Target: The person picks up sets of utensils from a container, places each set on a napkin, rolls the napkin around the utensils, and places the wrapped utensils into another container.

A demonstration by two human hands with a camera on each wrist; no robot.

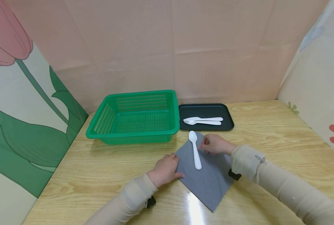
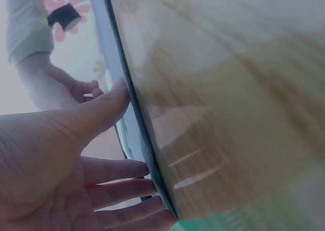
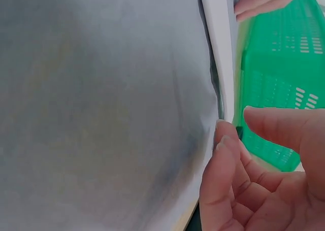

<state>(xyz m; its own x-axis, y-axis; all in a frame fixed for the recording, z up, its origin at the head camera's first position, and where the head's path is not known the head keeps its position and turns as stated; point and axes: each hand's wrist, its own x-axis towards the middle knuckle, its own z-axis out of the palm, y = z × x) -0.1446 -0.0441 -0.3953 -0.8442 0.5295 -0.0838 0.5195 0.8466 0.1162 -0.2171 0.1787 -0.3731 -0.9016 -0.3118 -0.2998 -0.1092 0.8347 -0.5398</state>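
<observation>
A grey napkin (image 1: 209,184) lies turned cornerwise on the wooden table, with a white plastic spoon (image 1: 196,154) on it, bowl toward the back. My left hand (image 1: 165,170) rests at the napkin's left edge. In the left wrist view, its thumb and extended fingers (image 2: 119,172) touch that edge. Just right of the spoon, my right hand (image 1: 217,144) is over the napkin's far part. The right wrist view shows its fingers (image 3: 221,185) loosely bent by the spoon, the thumb apart from them and no object pinched between.
A green plastic basket (image 1: 139,139) stands at the back left. Beside it, a black tray (image 1: 204,110) holds a white fork (image 1: 209,122) and another white utensil (image 1: 212,119), partly overlapped. Patterned sheets (image 1: 226,47) hang behind and at both sides.
</observation>
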